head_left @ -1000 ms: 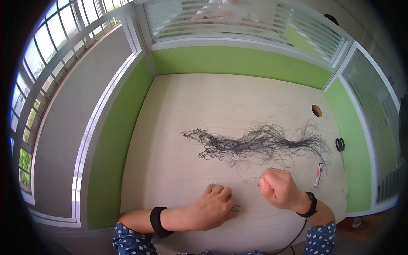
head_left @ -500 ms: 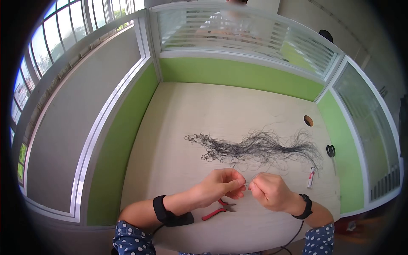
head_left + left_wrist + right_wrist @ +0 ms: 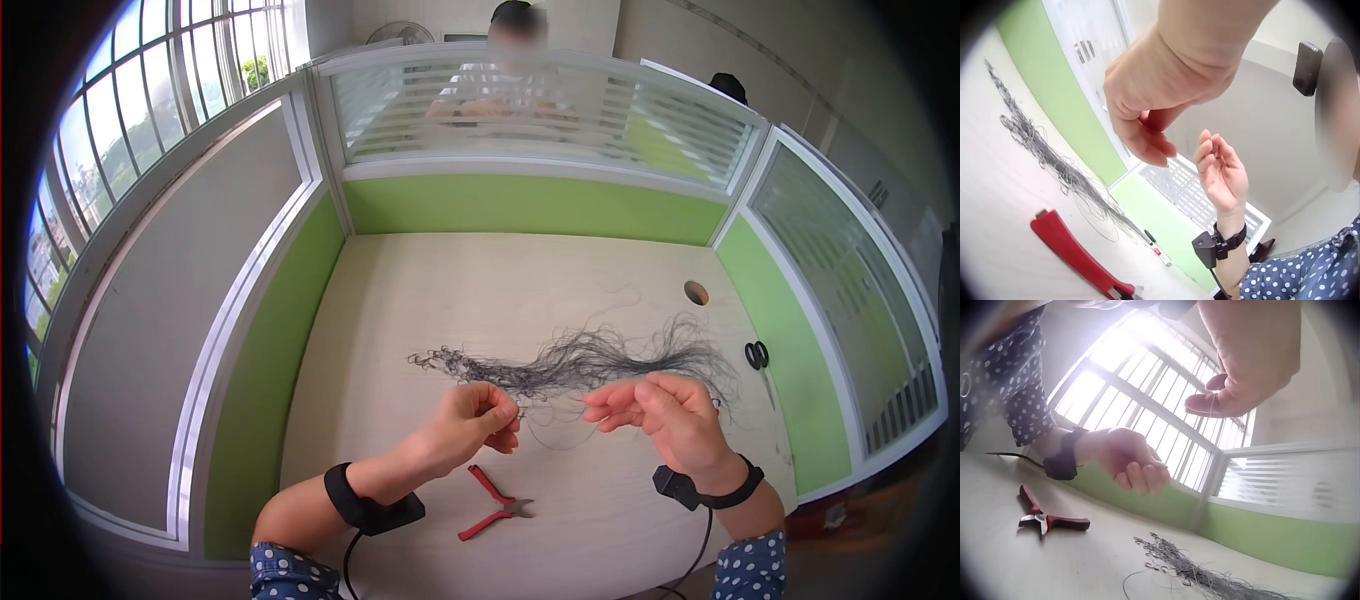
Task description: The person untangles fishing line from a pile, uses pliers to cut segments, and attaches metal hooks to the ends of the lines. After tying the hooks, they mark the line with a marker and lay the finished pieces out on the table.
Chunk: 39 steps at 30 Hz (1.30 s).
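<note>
My left hand [image 3: 462, 428] is raised over the table with thumb and forefinger pinched together, a small dark fish hook [image 3: 521, 412] at their tips. Thin fishing line loops from there towards my right hand [image 3: 675, 420]. In the right wrist view a fine strand of fishing line [image 3: 1212, 406] passes at the right thumb and fingertips, which pinch it; the other fingers stretch out loosely. Behind both hands lies a long tangled bundle of dark hooks and lines [image 3: 510, 376]. Red-handled pliers [image 3: 488, 484] lie spread on the table below the left hand.
Black-handled scissors [image 3: 757, 354] lie by the right green partition [image 3: 790, 350]. A white marker [image 3: 1160, 253] lies near the bundle's loose end, mostly behind the right hand in the head view. There is a cable hole [image 3: 696, 293] at the back right. A person [image 3: 500, 95] sits beyond the divider.
The hands came together around half a second ago, then parted, left hand leftward and right hand rightward with its fingers uncurling. The pliers, first under the left hand, lie uncovered. The head view has tilted up.
</note>
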Each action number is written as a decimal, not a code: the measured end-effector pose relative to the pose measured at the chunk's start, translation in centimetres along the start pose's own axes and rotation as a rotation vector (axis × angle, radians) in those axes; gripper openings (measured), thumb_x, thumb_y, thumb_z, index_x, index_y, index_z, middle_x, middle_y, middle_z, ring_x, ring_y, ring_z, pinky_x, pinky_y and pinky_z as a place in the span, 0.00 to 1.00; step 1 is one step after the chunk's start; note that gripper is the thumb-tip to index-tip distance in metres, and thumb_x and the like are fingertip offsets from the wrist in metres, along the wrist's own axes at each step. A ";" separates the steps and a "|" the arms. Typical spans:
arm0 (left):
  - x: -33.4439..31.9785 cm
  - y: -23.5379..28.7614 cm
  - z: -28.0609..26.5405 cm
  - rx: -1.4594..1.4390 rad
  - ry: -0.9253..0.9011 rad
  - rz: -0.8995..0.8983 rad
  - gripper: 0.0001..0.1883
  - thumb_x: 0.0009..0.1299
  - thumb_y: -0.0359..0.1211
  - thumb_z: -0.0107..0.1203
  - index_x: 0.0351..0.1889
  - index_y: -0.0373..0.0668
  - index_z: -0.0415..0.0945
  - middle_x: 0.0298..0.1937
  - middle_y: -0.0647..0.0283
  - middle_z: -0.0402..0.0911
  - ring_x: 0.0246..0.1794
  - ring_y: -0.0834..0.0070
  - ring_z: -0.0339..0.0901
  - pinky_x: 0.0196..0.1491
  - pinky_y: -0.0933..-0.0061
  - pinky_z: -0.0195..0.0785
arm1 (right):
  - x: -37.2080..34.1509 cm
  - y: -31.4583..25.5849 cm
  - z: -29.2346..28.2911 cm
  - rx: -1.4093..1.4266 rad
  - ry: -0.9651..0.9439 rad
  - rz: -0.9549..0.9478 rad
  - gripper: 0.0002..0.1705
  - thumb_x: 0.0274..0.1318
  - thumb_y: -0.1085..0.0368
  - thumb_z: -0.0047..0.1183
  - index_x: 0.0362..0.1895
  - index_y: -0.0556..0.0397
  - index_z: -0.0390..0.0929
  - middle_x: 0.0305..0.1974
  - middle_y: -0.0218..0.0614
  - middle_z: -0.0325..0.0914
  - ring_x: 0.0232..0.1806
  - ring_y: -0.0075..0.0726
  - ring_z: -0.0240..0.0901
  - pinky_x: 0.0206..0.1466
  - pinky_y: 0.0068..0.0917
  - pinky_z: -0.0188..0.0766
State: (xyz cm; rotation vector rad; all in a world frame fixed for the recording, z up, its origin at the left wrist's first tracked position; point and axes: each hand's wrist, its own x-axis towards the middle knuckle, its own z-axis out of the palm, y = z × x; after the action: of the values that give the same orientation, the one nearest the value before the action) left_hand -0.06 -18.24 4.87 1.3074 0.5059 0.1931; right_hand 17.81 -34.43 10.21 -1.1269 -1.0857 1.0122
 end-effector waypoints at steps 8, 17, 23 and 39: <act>2.5 4.7 -3.9 0.163 0.137 0.126 0.09 0.70 0.32 0.45 0.31 0.35 0.68 0.28 0.62 0.73 0.27 0.76 0.74 0.35 0.75 0.73 | 2.3 -1.7 -7.0 0.111 0.207 0.144 0.17 0.62 0.63 0.38 0.41 0.67 0.73 0.44 0.53 0.74 0.44 0.43 0.74 0.49 0.34 0.71; 7.4 6.2 -9.0 0.310 0.351 0.046 0.09 0.68 0.32 0.49 0.30 0.34 0.70 0.27 0.61 0.74 0.25 0.75 0.75 0.32 0.73 0.74 | 6.9 -0.6 -17.6 0.317 0.254 0.165 0.12 0.58 0.63 0.42 0.31 0.58 0.74 0.34 0.44 0.77 0.35 0.35 0.75 0.38 0.27 0.72; 10.6 5.8 -11.2 0.327 0.376 -0.014 0.09 0.66 0.31 0.48 0.32 0.32 0.70 0.28 0.59 0.74 0.26 0.73 0.76 0.30 0.72 0.75 | 10.3 -0.3 -20.0 -0.057 0.223 0.293 0.13 0.56 0.63 0.44 0.32 0.61 0.75 0.32 0.44 0.77 0.32 0.35 0.75 0.35 0.27 0.72; 14.7 1.3 -18.7 0.527 0.624 -0.061 0.08 0.61 0.29 0.54 0.30 0.30 0.74 0.20 0.59 0.75 0.16 0.74 0.73 0.18 0.74 0.69 | 13.5 6.7 -28.9 -0.780 0.624 0.373 0.12 0.48 0.61 0.52 0.27 0.59 0.78 0.25 0.37 0.78 0.26 0.32 0.75 0.31 0.26 0.72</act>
State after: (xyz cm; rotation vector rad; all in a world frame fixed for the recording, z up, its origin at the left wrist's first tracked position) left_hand 4.44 4.51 -0.72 1.7397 1.1832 0.4435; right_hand 48.18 -25.22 2.77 -2.1621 -0.7637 0.4141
